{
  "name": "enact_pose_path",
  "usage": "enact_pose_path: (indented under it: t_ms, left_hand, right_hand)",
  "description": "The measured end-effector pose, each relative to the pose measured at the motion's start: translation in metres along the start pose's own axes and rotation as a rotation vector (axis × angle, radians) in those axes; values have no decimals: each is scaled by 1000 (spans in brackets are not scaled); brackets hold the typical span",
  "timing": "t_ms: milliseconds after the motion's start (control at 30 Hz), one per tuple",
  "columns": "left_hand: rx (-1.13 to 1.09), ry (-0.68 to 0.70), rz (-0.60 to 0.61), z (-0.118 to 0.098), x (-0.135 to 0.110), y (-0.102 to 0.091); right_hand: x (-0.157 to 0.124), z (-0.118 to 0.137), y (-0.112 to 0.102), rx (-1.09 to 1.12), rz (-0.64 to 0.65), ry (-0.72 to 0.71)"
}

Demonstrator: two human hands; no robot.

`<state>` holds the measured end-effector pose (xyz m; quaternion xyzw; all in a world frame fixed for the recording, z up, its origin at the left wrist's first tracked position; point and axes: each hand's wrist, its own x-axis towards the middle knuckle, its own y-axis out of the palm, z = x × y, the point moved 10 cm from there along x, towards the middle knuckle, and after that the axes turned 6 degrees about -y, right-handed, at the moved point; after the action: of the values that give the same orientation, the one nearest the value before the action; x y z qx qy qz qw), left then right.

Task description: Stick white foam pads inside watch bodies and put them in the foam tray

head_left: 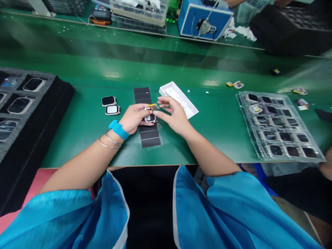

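Observation:
My left hand (135, 117) is closed round a small smartwatch case (149, 118), its inside facing up. At the top of the case a small battery with a yellow edge (153, 107) stands out, close to my left thumb. Just to the right, my right hand (174, 112) has its fingers apart and slightly curled, with the thumb tip at the case's edge; I see nothing gripped in it. Beneath both hands lies a strip of black adhesive squares (150, 142) on clear film. Two watch bodies (112, 110) rest to the left of my left hand.
A white shallow box (190, 110) with tiny parts sits behind my right hand. On the right is a clear plastic tray (246, 131) of watch parts; a black foam tray (52, 114) holds watches at left. A blue machine (190, 20) stands on the back shelf.

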<state>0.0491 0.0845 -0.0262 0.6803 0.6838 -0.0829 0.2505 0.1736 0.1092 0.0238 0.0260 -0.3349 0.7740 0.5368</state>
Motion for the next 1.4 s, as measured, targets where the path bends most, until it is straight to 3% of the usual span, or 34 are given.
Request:
enact_pose_path:
  t_ms: [100,267,367,600,767,867,967,1067,1200,1267,1400]
  left_hand:
    - [-18,-29,43,2,0,4]
    - [-45,-25,172,1,-3,17]
    - [-21,12,148,0,-3,17]
    - [-56,-84,68,10,3,9]
    - [-301,-164,127,13,4,8]
    - [-320,-157,131,11,4,6]
    - [-258,-84,179,4,3,9]
    - [-195,8,227,-1,1,12]
    - [-123,117,299,-4,-1,20]
    - [-115,154,316,-6,1,21]
    - [-127,168,350,-7,8,21]
  right_hand:
    - [3,-8,1,108,4,14]
    - [1,2,-10,23,-106,-21]
    - [-1,11,-11,-58,-113,-65]
    - [-3,23,-4,-210,-57,-132]
    - [-5,29,7,-285,33,-197]
    - [-5,29,11,-295,85,-215]
    - [-3,24,8,-231,77,-195]
    - [0,8,-2,-25,9,-112]
    - [-4,-12,17,344,148,55]
    - [-7,-16,23,394,182,106]
    - [-9,-15,15,343,74,133]
